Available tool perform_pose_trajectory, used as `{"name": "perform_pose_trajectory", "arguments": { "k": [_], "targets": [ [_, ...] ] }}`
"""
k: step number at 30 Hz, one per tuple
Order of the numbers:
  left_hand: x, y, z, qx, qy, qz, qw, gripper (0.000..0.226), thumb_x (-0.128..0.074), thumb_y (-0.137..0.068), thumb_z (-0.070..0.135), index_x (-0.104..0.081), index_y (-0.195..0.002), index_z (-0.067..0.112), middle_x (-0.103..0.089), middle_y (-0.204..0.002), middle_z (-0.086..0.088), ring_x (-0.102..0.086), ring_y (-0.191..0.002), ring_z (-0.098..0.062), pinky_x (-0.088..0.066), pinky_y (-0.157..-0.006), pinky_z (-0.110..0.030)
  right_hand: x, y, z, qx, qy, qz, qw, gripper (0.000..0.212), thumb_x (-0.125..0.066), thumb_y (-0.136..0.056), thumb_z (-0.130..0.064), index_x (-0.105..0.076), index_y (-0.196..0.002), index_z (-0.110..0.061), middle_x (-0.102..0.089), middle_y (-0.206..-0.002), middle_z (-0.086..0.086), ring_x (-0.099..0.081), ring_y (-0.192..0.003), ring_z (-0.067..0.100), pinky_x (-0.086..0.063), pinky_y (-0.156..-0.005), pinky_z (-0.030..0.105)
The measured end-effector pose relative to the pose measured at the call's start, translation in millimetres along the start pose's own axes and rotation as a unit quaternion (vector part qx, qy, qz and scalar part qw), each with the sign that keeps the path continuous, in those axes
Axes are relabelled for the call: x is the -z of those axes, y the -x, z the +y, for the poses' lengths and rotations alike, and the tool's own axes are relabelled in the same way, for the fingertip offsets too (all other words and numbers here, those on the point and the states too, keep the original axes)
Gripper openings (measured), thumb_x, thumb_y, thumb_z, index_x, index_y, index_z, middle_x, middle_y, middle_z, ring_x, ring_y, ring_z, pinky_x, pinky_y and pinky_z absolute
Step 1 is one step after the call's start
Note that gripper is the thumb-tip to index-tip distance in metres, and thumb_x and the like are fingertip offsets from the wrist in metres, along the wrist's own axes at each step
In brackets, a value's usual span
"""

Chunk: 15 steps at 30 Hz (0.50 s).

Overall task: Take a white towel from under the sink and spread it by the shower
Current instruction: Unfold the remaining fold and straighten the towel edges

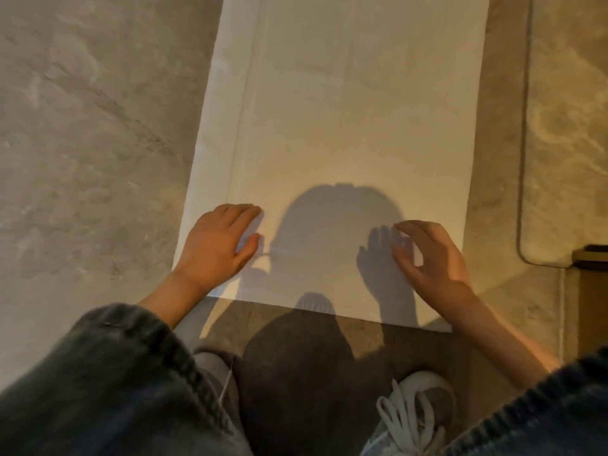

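Floor [82, 126] of pale stone bears the towel [355, 110], spread flat and running away from the person. Left hand [217, 248] lies flat on its near left corner, fingers straight. Right hand [434, 258], loosely curved, grips nothing over the near right part. Shoe [424, 406] stands nearest.
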State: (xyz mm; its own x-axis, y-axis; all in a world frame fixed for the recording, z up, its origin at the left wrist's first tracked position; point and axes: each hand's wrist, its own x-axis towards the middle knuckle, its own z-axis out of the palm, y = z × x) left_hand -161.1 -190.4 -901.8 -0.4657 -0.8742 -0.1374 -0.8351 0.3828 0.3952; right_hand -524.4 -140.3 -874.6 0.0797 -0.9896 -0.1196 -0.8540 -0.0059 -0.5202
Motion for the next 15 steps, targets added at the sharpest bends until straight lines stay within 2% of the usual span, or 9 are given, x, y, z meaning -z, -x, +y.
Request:
{"name": "perform_pose_trajectory", "arguments": {
  "k": [2, 5, 7, 12, 15],
  "targets": [
    [37, -15, 10, 0.019, 0.023, 0.017, 0.999, 0.049, -0.04, -0.097, 0.039, -0.061, -0.127, 0.006, -0.065, -0.122, -0.014, -0.061, -0.108, -0.036, -0.05, -0.087, -0.045, 38, -20, -19, 0.042, 0.004, -0.024, 0.999, 0.03, -0.06, -0.095, -0.027, -0.065, -0.121, -0.013, -0.064, -0.112, 0.005, -0.058, -0.104, 0.015, -0.042, -0.087, 0.02],
    [106, -35, 33, 0.04, 0.02, 0.061, 0.997, 0.044, -0.042, -0.097, 0.036, -0.065, -0.121, 0.008, -0.069, -0.109, -0.012, -0.061, -0.097, -0.035, -0.048, -0.079, -0.039, 107, -54, -56, 0.114, 0.032, -0.1, 0.988, 0.031, -0.061, -0.094, -0.022, -0.065, -0.122, -0.01, -0.069, -0.106, 0.008, -0.064, -0.099, 0.024, -0.054, -0.081, 0.039],
    [155, -48, 52, 0.029, 0.008, 0.089, 0.996, 0.04, -0.044, -0.096, 0.033, -0.067, -0.116, 0.007, -0.07, -0.1, -0.012, -0.062, -0.09, -0.034, -0.048, -0.075, -0.038, 151, -71, -83, 0.147, 0.077, -0.115, 0.98, 0.031, -0.062, -0.093, -0.021, -0.066, -0.121, -0.009, -0.07, -0.106, 0.01, -0.066, -0.097, 0.029, -0.056, -0.075, 0.044],
    [305, -67, 112, -0.012, -0.027, 0.124, 0.992, 0.037, -0.046, -0.095, 0.033, -0.068, -0.11, 0.007, -0.068, -0.093, -0.011, -0.062, -0.085, -0.034, -0.047, -0.072, -0.039, 271, -87, -180, 0.16, 0.106, -0.028, 0.981, 0.036, -0.05, -0.096, -0.034, -0.066, -0.121, -0.014, -0.07, -0.106, 0.005, -0.066, -0.091, 0.022, -0.049, -0.072, 0.027],
    [404, -55, 159, -0.026, -0.034, 0.14, 0.989, 0.034, -0.053, -0.094, 0.031, -0.067, -0.112, 0.006, -0.067, -0.101, -0.01, -0.062, -0.093, -0.032, -0.046, -0.077, -0.038, 348, -77, -247, 0.137, 0.118, 0.027, 0.983, 0.032, -0.057, -0.096, -0.03, -0.067, -0.119, -0.011, -0.07, -0.102, 0.006, -0.065, -0.092, 0.024, -0.051, -0.073, 0.03]
  ]
}}
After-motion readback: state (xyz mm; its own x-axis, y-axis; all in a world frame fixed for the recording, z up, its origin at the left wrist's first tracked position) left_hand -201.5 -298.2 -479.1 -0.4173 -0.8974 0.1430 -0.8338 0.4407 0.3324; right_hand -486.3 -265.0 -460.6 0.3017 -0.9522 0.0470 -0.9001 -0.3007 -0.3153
